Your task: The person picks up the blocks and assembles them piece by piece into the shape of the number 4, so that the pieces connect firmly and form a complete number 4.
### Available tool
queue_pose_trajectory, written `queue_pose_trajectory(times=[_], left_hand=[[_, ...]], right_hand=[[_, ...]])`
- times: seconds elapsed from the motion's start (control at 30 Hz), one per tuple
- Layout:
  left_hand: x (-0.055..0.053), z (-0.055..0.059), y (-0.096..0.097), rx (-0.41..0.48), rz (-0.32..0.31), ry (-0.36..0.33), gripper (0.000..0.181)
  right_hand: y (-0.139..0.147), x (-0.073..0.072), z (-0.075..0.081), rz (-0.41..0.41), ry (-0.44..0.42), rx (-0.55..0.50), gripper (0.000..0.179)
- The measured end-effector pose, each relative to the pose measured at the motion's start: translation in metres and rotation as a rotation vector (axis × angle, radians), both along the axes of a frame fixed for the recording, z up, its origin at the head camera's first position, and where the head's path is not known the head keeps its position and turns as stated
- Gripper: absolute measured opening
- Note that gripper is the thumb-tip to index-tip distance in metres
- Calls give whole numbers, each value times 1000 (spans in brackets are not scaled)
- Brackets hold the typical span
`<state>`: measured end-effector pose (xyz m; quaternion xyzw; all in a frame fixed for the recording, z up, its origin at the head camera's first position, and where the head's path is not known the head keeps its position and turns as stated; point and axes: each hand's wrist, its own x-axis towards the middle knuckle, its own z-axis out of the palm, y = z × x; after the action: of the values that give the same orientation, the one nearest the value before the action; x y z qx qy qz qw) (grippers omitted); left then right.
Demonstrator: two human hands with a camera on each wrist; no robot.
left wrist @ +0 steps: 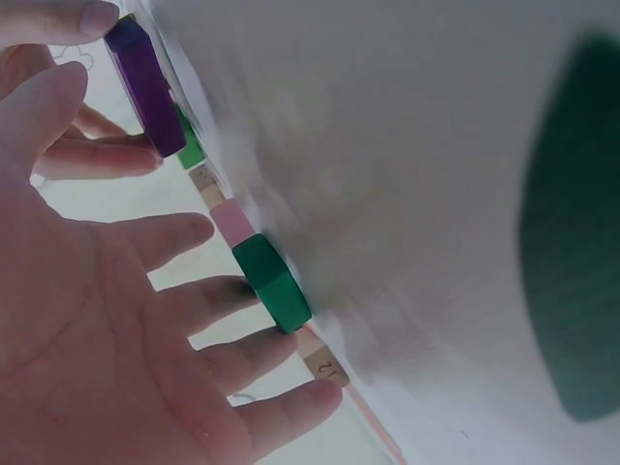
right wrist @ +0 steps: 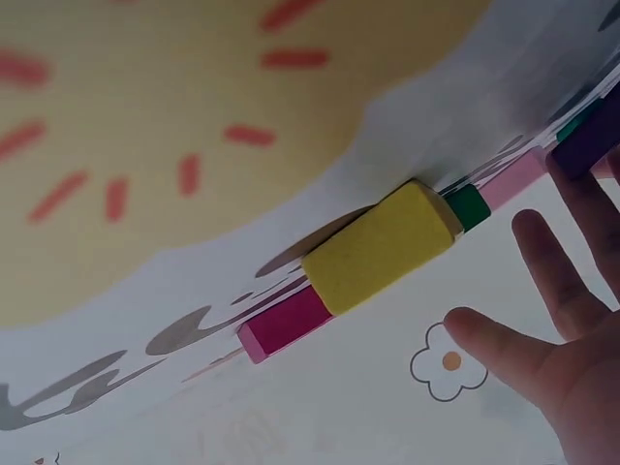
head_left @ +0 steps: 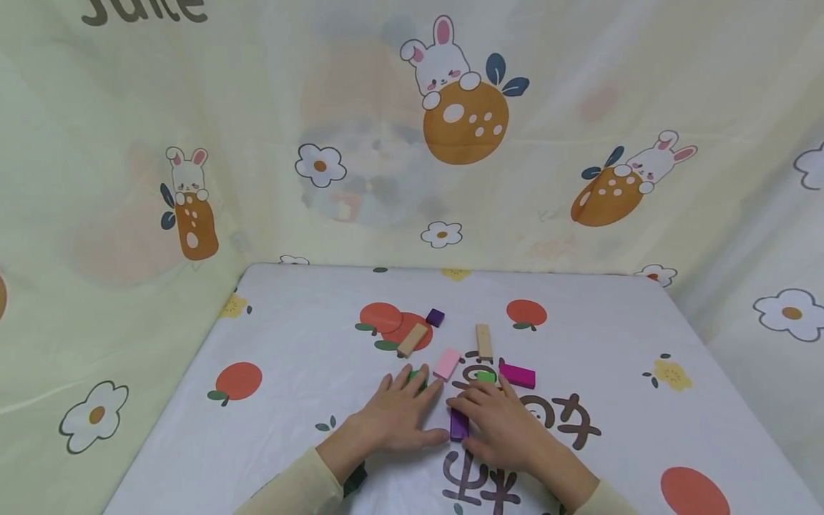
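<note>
My left hand lies spread over the cloth with its fingers straight. The tips of its middle fingers touch a dark green block, mostly covered in the head view. My right hand pinches a purple block by its two ends, between thumb and finger. That purple block also shows between the right fingers in the left wrist view. A yellow block is near the right fingers, largely hidden from the head view. Beyond the hands lie a pink block, a light green block and a magenta block.
Two wooden-coloured blocks, a slanted one and a straighter one, lie farther back beside a small dark purple block. A dark green object is partly hidden by the left forearm. Printed cloth covers the table; curtains surround it.
</note>
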<state>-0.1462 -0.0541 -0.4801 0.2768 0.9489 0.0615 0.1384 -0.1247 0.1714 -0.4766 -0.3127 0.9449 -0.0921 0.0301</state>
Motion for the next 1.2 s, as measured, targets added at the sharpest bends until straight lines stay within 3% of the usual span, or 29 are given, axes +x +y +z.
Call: queue_pose_trajectory(times=[0.3,0.83,1.0,1.2], left_hand=[[-1,0,1,-6,7,-13,91],[0,-1,1,-5,2,1,90],[5,-1,2,9,-36,21,89],[20,3,1,44,-117,-3,85]], right_hand=[[2,3,-1,37,11,11,55],[5,2,-1,-16,-53,-35,63],[18,0,-1,-65,-38,-62,58],[36,-1,-1,-141,-18,-59,50]])
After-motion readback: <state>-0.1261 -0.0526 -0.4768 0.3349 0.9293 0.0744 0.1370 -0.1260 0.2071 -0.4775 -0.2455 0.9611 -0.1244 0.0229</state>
